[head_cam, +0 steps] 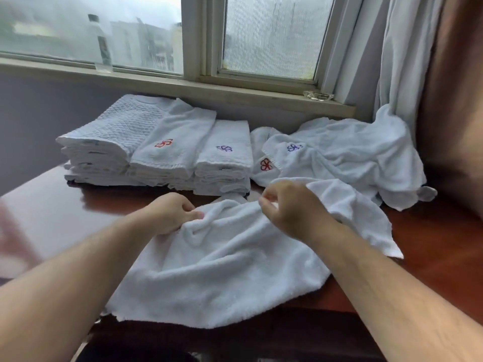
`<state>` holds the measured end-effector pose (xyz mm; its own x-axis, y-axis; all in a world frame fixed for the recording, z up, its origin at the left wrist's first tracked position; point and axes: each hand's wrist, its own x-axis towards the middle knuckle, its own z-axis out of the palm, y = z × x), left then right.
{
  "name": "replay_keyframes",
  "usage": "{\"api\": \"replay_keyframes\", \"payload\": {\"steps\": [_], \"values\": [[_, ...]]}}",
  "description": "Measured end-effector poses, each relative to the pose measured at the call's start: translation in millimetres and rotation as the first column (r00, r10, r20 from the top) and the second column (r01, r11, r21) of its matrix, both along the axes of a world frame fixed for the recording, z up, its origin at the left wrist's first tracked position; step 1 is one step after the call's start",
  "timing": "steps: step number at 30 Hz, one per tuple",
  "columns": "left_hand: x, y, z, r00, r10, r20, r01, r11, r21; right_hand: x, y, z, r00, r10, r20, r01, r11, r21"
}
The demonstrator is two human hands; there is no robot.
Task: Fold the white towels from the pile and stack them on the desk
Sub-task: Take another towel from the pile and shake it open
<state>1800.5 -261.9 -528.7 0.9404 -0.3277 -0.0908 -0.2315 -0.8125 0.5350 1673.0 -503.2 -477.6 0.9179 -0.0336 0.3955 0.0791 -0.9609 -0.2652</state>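
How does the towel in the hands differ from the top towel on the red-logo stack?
The towel in the hands is crumpled and spread loose over the desk edge; the stack's top towel lies folded flat. The held one shows no logo; the stacked one shows a red logo. The left hand and right hand grip the first; nothing touches the second. Both are white terry.

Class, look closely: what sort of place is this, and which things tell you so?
Probably a hotel room or its laundry area: stacks of matching embroidered towels on a polished wooden desk, by a window with heavy curtains.
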Motion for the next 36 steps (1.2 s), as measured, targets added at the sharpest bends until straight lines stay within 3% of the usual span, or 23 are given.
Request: {"api": "replay_keyframes", "payload": {"steps": [4, 8, 12, 15, 18, 21, 24, 26, 28, 29, 31, 33, 34, 36], "values": [[-3.2, 12.0, -4.1, 0.970, 0.189, 0.151, -0.172, 0.978, -0.122, 16.9, 7.7, -34.1, 0.959, 0.040, -0.280, -0.049, 0.999, -0.024], [-1.0, 44.1, -2.5, 0.784, 0.547, 0.293, -0.470, 0.832, -0.295, 24.9, 15.5, -45.7, 0.980, 0.010, -0.199, -0.028, 0.996, -0.090], [3.6, 73.2, 1.5, 0.709, 0.641, 0.294, -0.589, 0.767, -0.254, 27.5, 27.0, -37.0, 0.988, 0.030, -0.149, -0.043, 0.996, -0.082], [4.1, 76.6, 1.4, 0.774, 0.513, 0.371, -0.516, 0.851, -0.098, 33.3, 29.7, -37.7, 0.967, 0.122, -0.223, -0.149, 0.983, -0.110], [0.6, 71.2, 1.4, 0.868, 0.222, 0.445, -0.221, 0.974, -0.056, 37.0, 34.0, -42.4, 0.926, 0.148, -0.347, -0.185, 0.980, -0.075], [-3.2, 67.0, 4.2, 0.924, -0.035, 0.380, 0.076, 0.993, -0.092, 40.6, 34.5, -40.5, 0.918, 0.140, -0.370, -0.160, 0.987, -0.024], [-2.7, 65.5, 7.4, 0.951, -0.232, 0.203, 0.221, 0.972, 0.077, 39.4, 35.2, -34.0, 0.929, 0.068, -0.364, -0.115, 0.987, -0.110], [-3.6, 63.3, 9.7, 0.962, -0.213, 0.171, 0.171, 0.958, 0.231, 37.0, 40.0, -33.3, 0.985, -0.017, -0.169, -0.025, 0.969, -0.245], [-8.4, 56.5, 9.7, 0.929, -0.167, 0.330, 0.030, 0.923, 0.383, 32.1, 49.0, -30.8, 0.999, -0.032, -0.003, 0.030, 0.956, -0.291], [-12.5, 51.0, 8.3, 0.886, -0.174, 0.431, -0.029, 0.905, 0.425, 29.9, 51.7, -29.2, 1.000, -0.001, -0.008, -0.002, 0.958, -0.287], [-21.3, 39.5, 4.3, 0.828, -0.208, 0.520, 0.011, 0.934, 0.357, 25.6, 51.6, -27.0, 0.975, 0.134, -0.175, -0.179, 0.944, -0.275], [-26.3, 34.3, 0.6, 0.890, -0.177, 0.420, 0.109, 0.977, 0.181, 22.3, 48.5, -23.9, 0.908, 0.253, -0.335, -0.326, 0.927, -0.183], [-25.7, 33.3, -1.5, 0.927, -0.143, 0.346, 0.110, 0.987, 0.115, 21.5, 46.8, -21.5, 0.895, 0.284, -0.344, -0.339, 0.934, -0.111], [-22.0, 33.1, -3.7, 0.955, -0.121, 0.272, 0.078, 0.983, 0.163, 24.0, 40.7, -18.5, 0.930, 0.224, -0.291, -0.256, 0.964, -0.077]]}}
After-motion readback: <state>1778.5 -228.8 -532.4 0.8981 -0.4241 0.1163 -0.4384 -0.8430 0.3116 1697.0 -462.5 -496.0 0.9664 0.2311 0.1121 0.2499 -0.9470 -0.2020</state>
